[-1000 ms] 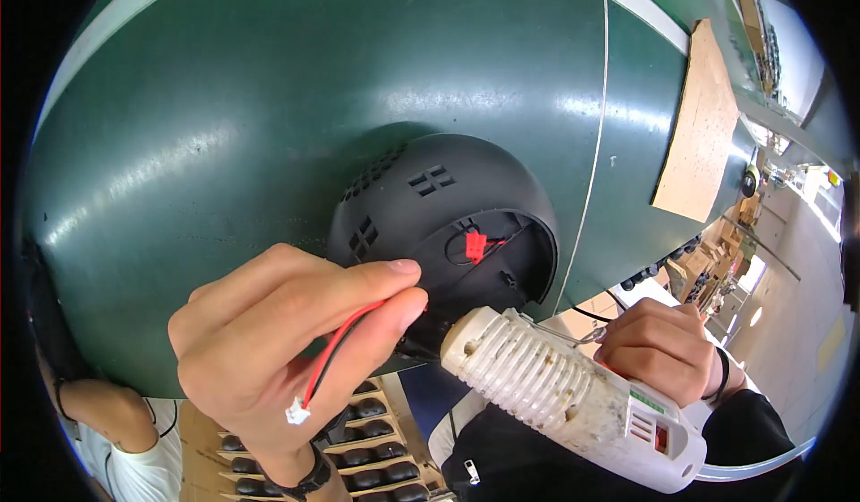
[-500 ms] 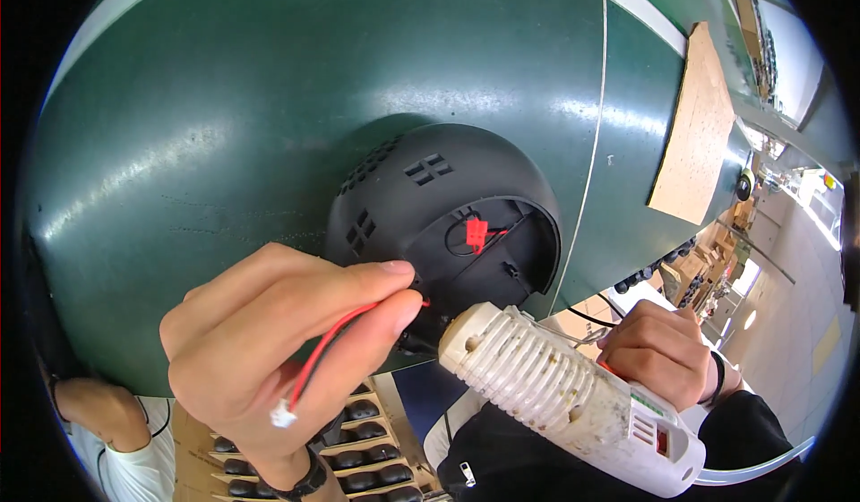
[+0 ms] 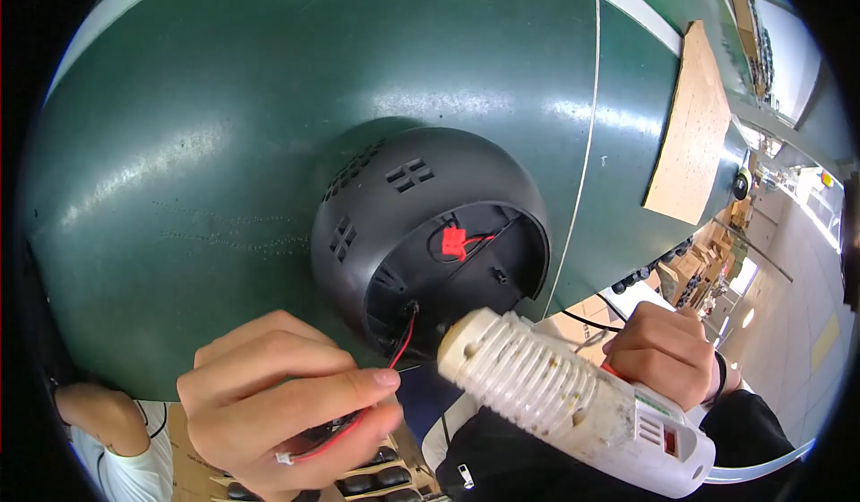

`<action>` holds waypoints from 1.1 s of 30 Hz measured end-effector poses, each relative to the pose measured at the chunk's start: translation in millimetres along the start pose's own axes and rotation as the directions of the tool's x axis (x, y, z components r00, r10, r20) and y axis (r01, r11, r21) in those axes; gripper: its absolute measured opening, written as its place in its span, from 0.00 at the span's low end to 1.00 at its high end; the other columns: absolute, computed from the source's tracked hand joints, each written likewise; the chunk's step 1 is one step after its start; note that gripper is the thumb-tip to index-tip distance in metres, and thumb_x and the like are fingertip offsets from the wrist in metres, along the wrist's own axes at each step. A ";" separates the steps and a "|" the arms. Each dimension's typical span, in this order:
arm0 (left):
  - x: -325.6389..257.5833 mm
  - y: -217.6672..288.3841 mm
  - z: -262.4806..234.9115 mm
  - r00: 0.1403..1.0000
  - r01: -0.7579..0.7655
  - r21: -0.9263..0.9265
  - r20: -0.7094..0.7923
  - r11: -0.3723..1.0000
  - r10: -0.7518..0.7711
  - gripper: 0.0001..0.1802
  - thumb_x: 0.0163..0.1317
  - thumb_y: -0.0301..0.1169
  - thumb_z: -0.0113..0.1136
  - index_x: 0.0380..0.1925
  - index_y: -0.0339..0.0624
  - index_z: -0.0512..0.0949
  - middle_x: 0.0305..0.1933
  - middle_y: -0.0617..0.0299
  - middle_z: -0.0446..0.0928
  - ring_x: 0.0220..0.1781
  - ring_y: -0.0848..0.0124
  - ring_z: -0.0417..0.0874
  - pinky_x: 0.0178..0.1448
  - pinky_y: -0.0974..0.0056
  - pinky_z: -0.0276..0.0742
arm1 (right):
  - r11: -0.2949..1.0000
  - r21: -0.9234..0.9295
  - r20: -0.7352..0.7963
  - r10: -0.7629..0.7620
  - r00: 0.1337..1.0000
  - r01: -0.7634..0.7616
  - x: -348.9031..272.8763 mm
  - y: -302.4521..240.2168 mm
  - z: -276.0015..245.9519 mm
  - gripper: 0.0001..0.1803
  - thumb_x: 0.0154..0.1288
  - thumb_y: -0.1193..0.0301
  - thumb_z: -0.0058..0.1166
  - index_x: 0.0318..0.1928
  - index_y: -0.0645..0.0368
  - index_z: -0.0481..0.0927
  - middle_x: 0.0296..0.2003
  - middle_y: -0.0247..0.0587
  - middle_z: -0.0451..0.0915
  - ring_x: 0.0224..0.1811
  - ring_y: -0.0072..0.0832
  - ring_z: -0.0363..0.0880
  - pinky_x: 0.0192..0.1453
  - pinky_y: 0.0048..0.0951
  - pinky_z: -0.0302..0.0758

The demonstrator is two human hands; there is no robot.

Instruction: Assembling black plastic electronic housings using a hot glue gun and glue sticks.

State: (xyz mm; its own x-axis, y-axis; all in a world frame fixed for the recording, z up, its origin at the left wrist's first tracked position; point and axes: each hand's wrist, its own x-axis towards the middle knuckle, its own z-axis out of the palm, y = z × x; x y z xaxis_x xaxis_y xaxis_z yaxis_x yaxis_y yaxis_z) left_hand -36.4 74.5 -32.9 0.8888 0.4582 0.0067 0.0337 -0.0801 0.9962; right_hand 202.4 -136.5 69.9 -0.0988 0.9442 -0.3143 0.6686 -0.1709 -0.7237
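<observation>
A round black plastic housing (image 3: 421,175) with slotted vents rests on the green table, its hollow side toward me. Inside it lies a red connector (image 3: 454,243) on thin wires. From the housing's lower part runs a red and black wire (image 3: 409,334). My left hand (image 3: 287,394) pinches this wire between thumb and fingers; its white plug end (image 3: 285,458) hangs by the palm. My right hand (image 3: 661,356) is closed around a white, stained glue gun (image 3: 537,386), whose nozzle end points at the housing's opening. Its very tip is hard to make out.
A flat wooden board (image 3: 692,135) lies at the right on the green table (image 3: 224,72). Below the table's near edge are divided cartons of black parts (image 3: 376,477). Another person's arm (image 3: 103,417) shows at the lower left. A clear hose (image 3: 761,472) trails from the glue gun.
My left hand has drawn down and back from the housing, still pinching the wire, so the wire's root now shows. The housing appears slightly farther left. The glue gun has barely moved.
</observation>
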 end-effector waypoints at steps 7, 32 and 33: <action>43.5 34.4 -17.1 0.966 0.224 0.030 -0.138 0.974 -0.218 0.15 0.59 0.38 0.66 0.38 0.37 0.86 0.31 0.56 0.78 0.28 0.70 0.73 0.34 0.67 0.66 | 0.989 0.143 -0.087 0.046 0.995 -0.033 -5.2 3.1 -3.5 0.10 0.55 0.76 0.66 0.35 0.71 0.81 0.33 0.49 0.83 0.36 0.41 0.87 0.33 0.32 0.86; 121.2 35.4 39.7 0.997 -0.048 0.286 0.071 0.957 0.028 0.05 0.48 0.21 0.75 0.22 0.39 0.85 0.19 0.67 0.76 0.18 0.83 0.69 0.22 0.74 0.57 | 0.987 -0.086 -0.250 0.108 0.962 -0.133 -6.4 -7.2 -6.3 0.12 0.50 0.76 0.67 0.34 0.70 0.82 0.29 0.46 0.81 0.29 0.36 0.83 0.23 0.27 0.77; 121.0 34.4 40.3 0.999 -0.034 0.247 0.046 0.968 0.023 0.05 0.49 0.21 0.74 0.22 0.38 0.85 0.19 0.67 0.77 0.18 0.83 0.69 0.22 0.74 0.57 | 0.986 -0.087 -0.261 0.115 0.958 -0.142 -6.4 -8.0 -6.1 0.11 0.50 0.76 0.67 0.34 0.69 0.82 0.29 0.45 0.81 0.29 0.35 0.83 0.22 0.27 0.76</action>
State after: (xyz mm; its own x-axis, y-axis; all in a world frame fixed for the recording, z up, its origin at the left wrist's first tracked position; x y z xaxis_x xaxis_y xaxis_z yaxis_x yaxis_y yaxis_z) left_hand 90.8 91.6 -1.3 0.9093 0.4153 0.0261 0.1154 -0.3119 0.9431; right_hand 202.2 -139.4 81.5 0.1751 0.9587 -0.2242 0.7373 -0.2786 -0.6154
